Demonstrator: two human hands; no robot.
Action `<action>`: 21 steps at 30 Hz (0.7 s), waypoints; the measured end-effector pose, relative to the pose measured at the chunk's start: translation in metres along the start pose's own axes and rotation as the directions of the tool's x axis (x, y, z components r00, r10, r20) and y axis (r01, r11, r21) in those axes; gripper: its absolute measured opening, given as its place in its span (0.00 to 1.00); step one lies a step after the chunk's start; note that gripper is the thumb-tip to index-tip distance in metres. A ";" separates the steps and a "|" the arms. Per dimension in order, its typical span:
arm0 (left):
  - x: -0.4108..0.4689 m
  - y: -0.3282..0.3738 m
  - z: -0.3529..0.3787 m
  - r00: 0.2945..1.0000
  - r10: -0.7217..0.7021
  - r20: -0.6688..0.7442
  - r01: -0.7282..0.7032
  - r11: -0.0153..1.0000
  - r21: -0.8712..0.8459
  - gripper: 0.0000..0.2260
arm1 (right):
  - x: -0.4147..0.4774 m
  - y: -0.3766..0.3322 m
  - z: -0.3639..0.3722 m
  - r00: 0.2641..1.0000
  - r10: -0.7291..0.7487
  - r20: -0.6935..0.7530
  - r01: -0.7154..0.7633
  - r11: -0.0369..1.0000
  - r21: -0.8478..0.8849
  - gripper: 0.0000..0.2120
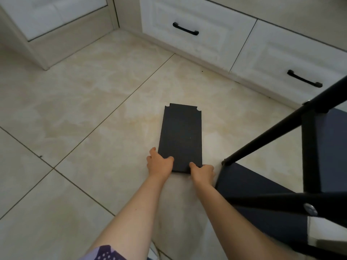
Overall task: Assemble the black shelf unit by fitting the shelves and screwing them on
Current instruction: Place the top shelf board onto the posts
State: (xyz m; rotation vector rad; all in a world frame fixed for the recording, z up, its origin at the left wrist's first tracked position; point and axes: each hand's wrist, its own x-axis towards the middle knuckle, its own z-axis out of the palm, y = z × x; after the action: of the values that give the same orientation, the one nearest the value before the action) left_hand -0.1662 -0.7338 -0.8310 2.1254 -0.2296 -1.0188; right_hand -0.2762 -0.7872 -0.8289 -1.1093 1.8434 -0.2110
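The black shelf board (181,137) is matt and smooth, with no shine. The floor tiles (84,113) are hard and smooth, with a soft shine. The black frame bars (310,156) look like painted metal, a bit glossy. The screw (310,209) is bright, shiny metal. The white drawers (197,45) look smooth and painted. The sleeve (105,254) is soft cloth.

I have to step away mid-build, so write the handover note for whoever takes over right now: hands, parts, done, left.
Left hand: grips the black shelf board at its near left corner, thumb on top.
Right hand: grips the near right corner.
Board: on the tiled floor, notched end away.
Frame: on the right, dark shelves already in it, one screw in.
Left: fit this board, screw it on.
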 end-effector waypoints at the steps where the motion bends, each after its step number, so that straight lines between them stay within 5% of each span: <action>1: 0.000 0.002 -0.003 0.999 -0.035 -0.039 0.032 0.998 -0.056 0.34 | -0.003 0.003 0.000 1.000 0.010 0.022 -0.011 0.999 0.050 0.23; 5: 0.003 0.004 -0.022 0.978 -0.169 -0.126 0.148 0.976 -0.161 0.26 | -0.017 0.008 -0.005 0.992 0.068 0.104 -0.096 0.953 0.288 0.19; 12: -0.021 0.028 -0.082 0.974 -0.166 0.156 0.202 0.946 -0.253 0.11 | -0.061 -0.018 -0.030 0.957 0.024 0.290 -0.205 0.763 0.613 0.10; 21: -0.106 0.081 -0.182 0.900 -0.220 0.377 0.289 0.948 -0.135 0.06 | -0.154 -0.052 -0.079 0.874 -0.155 0.460 -0.226 0.709 0.668 0.06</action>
State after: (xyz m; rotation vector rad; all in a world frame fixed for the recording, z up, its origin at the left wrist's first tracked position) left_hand -0.0916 -0.6414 -0.6386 1.8172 -0.0224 -1.5232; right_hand -0.2842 -0.7234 -0.6597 -0.4968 1.1411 -0.5201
